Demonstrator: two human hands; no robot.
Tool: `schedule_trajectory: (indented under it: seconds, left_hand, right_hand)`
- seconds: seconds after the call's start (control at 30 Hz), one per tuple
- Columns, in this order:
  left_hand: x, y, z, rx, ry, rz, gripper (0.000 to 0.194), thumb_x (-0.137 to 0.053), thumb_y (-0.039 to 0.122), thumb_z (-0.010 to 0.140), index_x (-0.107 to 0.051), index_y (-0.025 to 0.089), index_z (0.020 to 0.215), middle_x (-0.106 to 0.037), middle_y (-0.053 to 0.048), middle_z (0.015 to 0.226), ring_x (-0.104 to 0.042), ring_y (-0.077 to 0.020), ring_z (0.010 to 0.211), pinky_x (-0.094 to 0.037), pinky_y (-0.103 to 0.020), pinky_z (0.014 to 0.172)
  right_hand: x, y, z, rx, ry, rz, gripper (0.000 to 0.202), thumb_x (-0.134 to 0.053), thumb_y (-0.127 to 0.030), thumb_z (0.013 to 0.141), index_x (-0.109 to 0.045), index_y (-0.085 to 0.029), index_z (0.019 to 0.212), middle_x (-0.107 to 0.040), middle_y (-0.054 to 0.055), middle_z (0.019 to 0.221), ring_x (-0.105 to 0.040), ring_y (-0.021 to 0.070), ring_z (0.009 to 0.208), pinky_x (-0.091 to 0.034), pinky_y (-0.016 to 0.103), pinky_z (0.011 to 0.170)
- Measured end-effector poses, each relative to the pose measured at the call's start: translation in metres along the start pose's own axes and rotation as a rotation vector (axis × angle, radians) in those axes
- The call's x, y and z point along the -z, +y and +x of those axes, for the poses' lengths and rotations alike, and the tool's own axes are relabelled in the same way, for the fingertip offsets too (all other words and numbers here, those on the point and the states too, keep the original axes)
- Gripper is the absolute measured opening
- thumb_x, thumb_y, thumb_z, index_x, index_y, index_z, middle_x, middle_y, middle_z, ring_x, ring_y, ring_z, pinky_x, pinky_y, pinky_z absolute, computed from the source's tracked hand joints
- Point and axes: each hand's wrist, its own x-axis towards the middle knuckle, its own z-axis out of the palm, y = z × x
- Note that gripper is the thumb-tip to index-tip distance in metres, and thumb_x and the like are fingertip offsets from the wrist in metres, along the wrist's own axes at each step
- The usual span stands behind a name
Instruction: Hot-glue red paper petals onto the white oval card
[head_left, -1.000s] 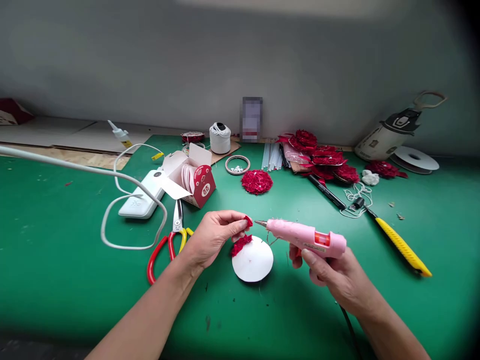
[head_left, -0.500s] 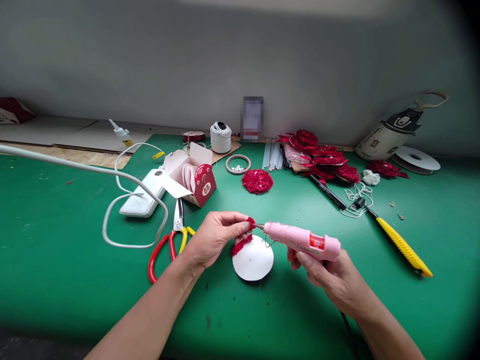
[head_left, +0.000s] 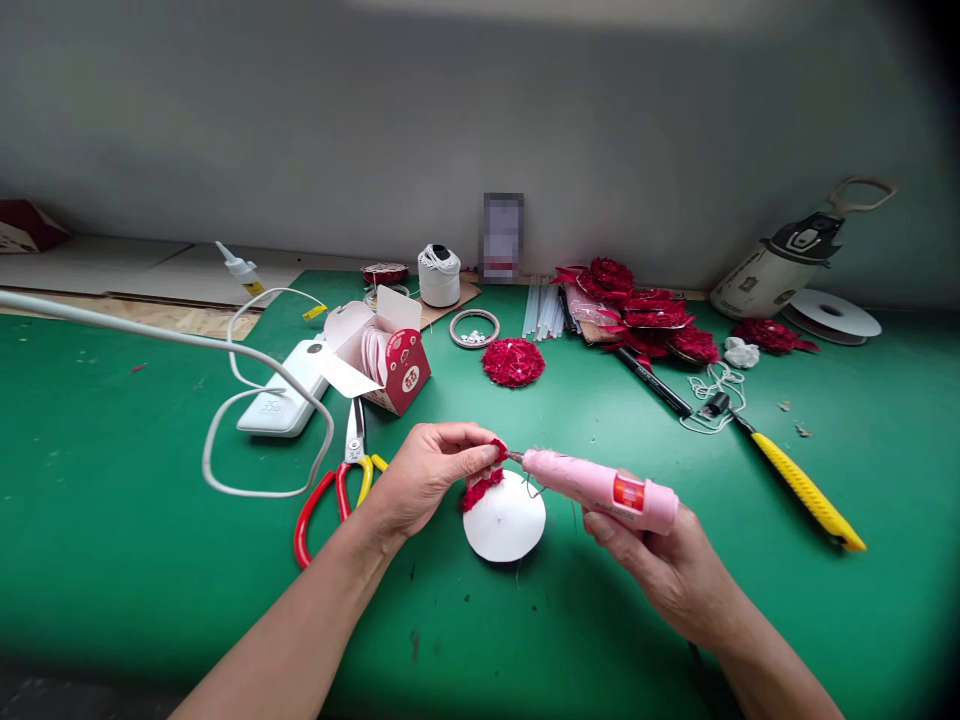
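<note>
Between the thumb and fingers of my left hand [head_left: 431, 475] is a small red petal [head_left: 499, 452], held above a white disc [head_left: 506, 520]. Red petals [head_left: 482, 490] cover the disc's upper left edge; the rest of its face is bare. My right hand [head_left: 660, 565] is wrapped round the handle of a pink hot glue gun [head_left: 600, 485]. The gun's metal nozzle points left and meets the petal or comes very close to it; which of these, I cannot tell. Thin dark glue strands hang below the nozzle.
Scissors [head_left: 349, 470], a white power bank [head_left: 285, 390] with its cable and an open red box [head_left: 409, 370] lie left. Behind the disc is a finished red flower round [head_left: 513, 362]. To the right are a yellow cutter [head_left: 806, 490], a black marker [head_left: 652, 382] and red rosettes [head_left: 660, 310].
The petal has tilted slightly in my left fingers. The glue gun has shifted a little left and down, its body rolled slightly. The disc stays in place.
</note>
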Motion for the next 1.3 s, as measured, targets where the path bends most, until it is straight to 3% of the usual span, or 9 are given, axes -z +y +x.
schedule_trajectory:
  seconds: [0.1, 0.33, 0.63, 0.87, 1.07, 1.3]
  left_hand:
    - [0.0003, 0.0001, 0.0006, 0.010, -0.010, 0.001, 0.017, -0.078, 0.030, 0.074, -0.075, 0.013, 0.077, -0.060, -0.002, 0.068, -0.046, -0.0101, 0.060, -0.037, -0.025, 0.056]
    - [0.0028, -0.0007, -0.0003, -0.002, -0.033, 0.008, 0.014, -0.076, 0.027, 0.077, -0.074, 0.013, 0.078, -0.059, -0.001, 0.067, -0.046, -0.0093, 0.060, -0.037, -0.024, 0.057]
    - [0.0028, -0.0009, 0.0019, -0.020, -0.042, 0.037, 0.014, -0.075, 0.026, 0.078, -0.073, 0.012, 0.078, -0.057, -0.001, 0.069, -0.047, -0.0088, 0.062, -0.039, -0.023, 0.058]
    - [0.0017, -0.0025, 0.0003, 0.002, -0.058, 0.026, 0.017, -0.074, 0.029, 0.080, -0.070, 0.013, 0.081, -0.059, -0.001, 0.068, -0.047, -0.0081, 0.059, -0.040, -0.022, 0.055]
    - [0.0013, -0.0025, 0.0002, 0.010, -0.037, -0.001, 0.017, -0.075, 0.028, 0.078, -0.070, 0.012, 0.082, -0.057, -0.001, 0.070, -0.048, -0.0082, 0.062, -0.041, -0.022, 0.058]
    - [0.0032, 0.0064, -0.0016, -0.057, -0.015, 0.031, 0.014, -0.074, 0.026, 0.078, -0.071, 0.013, 0.078, -0.057, -0.002, 0.072, -0.047, -0.0089, 0.063, -0.040, -0.023, 0.059]
  right_hand:
    - [0.0003, 0.0004, 0.0001, -0.009, -0.010, 0.008, 0.041, -0.053, -0.032, 0.096, -0.057, -0.036, 0.137, -0.070, 0.004, 0.118, -0.065, 0.0258, 0.107, -0.054, 0.036, 0.091]
    - [-0.0001, 0.0033, -0.0013, -0.031, 0.034, -0.009, 0.039, -0.058, -0.034, 0.091, -0.065, -0.034, 0.129, -0.075, 0.005, 0.089, -0.070, 0.0289, 0.083, -0.061, 0.038, 0.073]
    - [0.0004, 0.0032, -0.0024, -0.005, 0.039, -0.059, 0.030, -0.058, -0.034, 0.091, -0.070, -0.031, 0.119, -0.073, 0.006, 0.085, -0.069, 0.0269, 0.079, -0.059, 0.037, 0.076]
    - [0.0019, 0.0077, -0.0030, 0.026, 0.004, -0.082, 0.034, -0.054, -0.032, 0.095, -0.066, -0.025, 0.125, -0.072, 0.005, 0.086, -0.066, 0.0215, 0.074, -0.058, 0.033, 0.074]
    - [0.0024, 0.0045, 0.0001, 0.071, -0.019, -0.079, 0.037, -0.051, -0.032, 0.097, -0.061, -0.027, 0.132, -0.070, 0.006, 0.093, -0.065, 0.0238, 0.089, -0.055, 0.035, 0.085]
    - [0.0055, 0.0088, -0.0011, -0.004, -0.024, -0.179, 0.039, -0.050, -0.036, 0.097, -0.059, -0.027, 0.134, -0.068, 0.006, 0.088, -0.060, 0.0204, 0.071, -0.053, 0.030, 0.062]
